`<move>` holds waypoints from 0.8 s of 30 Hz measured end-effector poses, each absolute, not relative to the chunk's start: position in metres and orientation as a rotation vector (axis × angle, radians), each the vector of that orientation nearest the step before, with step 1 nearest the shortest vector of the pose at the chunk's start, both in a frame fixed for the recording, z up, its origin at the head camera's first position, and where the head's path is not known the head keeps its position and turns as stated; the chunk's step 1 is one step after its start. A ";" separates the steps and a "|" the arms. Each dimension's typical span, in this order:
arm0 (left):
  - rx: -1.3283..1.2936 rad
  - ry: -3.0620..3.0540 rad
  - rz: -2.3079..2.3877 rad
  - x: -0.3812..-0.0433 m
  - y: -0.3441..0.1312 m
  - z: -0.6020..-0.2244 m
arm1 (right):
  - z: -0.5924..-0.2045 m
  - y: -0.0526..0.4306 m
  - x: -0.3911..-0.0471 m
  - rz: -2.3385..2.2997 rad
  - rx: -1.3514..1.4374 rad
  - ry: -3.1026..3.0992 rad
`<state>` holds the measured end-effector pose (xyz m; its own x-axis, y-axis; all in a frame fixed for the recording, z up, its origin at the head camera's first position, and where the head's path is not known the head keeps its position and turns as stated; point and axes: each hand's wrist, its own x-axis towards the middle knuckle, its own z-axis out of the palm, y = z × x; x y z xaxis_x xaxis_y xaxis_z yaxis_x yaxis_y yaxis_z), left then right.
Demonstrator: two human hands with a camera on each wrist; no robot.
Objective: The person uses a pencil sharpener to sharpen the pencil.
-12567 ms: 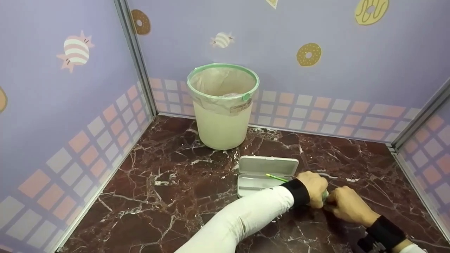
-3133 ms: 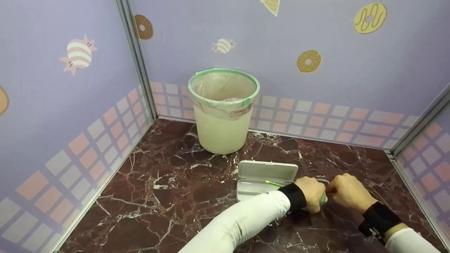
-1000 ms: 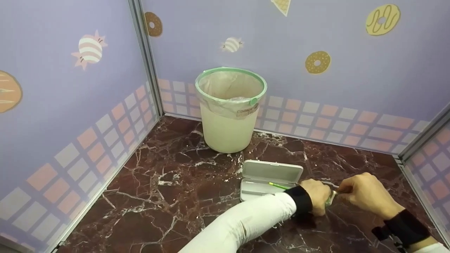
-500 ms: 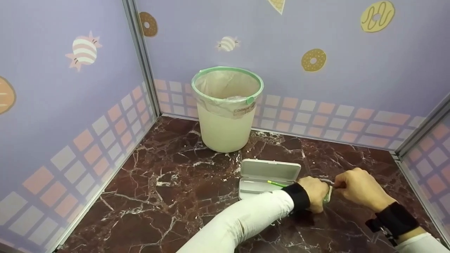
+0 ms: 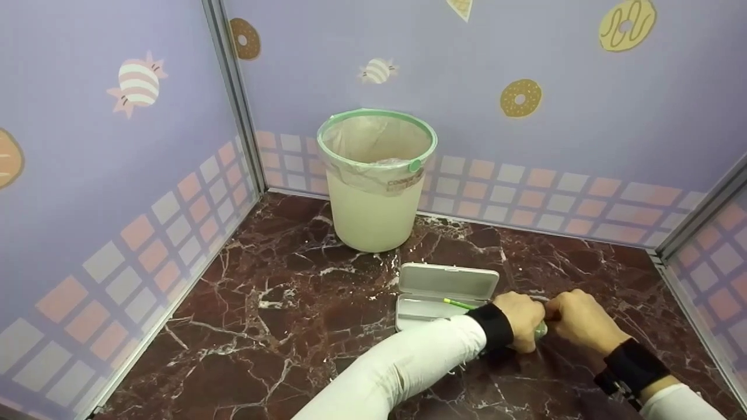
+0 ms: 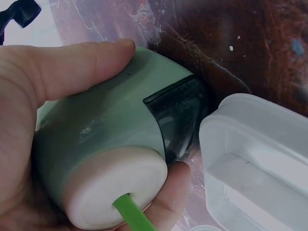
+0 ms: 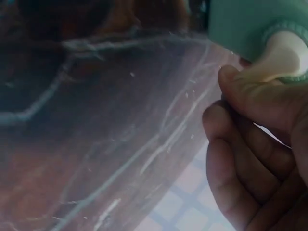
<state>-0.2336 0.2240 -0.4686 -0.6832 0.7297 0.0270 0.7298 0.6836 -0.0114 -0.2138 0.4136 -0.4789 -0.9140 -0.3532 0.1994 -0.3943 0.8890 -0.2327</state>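
My left hand [image 5: 518, 319] grips a green pencil sharpener [image 6: 110, 110] with a dark see-through shavings compartment. A green pencil [image 6: 132, 214] sticks into the hole in the sharpener's pale round face. In the head view, the pencil's yellowish end points left over an open white pencil case [image 5: 449, 281], and the left hand covers most of the sharpener. On the sharpener's other side, my right hand [image 5: 586, 321] pinches the cream crank handle [image 7: 274, 60] between thumb and finger. The other fingers of that hand are curled.
Behind the case stands a whitish bin [image 5: 373, 204] with a green rim and a plastic liner. Patterned wall panels [image 5: 467, 58] enclose the dark red marbled tabletop [image 5: 245, 350] at the back and sides. Small pale crumbs lie near the bin.
Since half a second ago my right hand has shifted left, closer to the left hand, still at the crank. The left hand, sharpener and pencil stay nearly in place throughout; case and bin are unmoved.
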 end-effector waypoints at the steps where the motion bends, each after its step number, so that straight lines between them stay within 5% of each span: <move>1: -1.238 -2.850 0.004 -0.234 0.224 -0.469 | -0.481 0.413 -0.213 0.408 0.580 -2.908; 24: -1.199 -2.863 -0.014 -0.238 0.232 -0.478 | -0.511 0.416 -0.194 0.535 0.880 -2.711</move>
